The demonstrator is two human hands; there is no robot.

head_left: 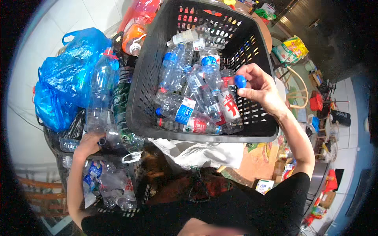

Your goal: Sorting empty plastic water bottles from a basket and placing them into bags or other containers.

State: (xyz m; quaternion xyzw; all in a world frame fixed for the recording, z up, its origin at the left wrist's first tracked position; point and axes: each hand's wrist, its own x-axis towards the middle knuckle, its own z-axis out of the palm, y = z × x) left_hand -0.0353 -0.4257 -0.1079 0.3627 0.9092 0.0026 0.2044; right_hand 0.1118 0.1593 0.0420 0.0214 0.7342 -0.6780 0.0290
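Between the thumb and fingers of my right hand (258, 84) is a blue bottle cap (240, 81), held over the right side of a large black basket (204, 137). Several empty plastic bottles lie in that basket, among them a clear bottle with a blue label (185, 111) and one with a white and red label (230, 105). Down at the left, my left hand (90, 144) is curled at a clear plastic bottle (113, 137), its uncapped mouth showing beside the fingers. Part of the fingers is hidden. A tall clear bottle with a red cap (99, 92) stands just beyond this hand.
Blue plastic bags (75, 70) bulge at the left. Below my left hand, a second dark crate (138, 173) contains several bottles. A white bag (201, 153) lies in front of the basket. An orange-red bottle (134, 39) is behind, and a chair (301, 88) stands at the right.
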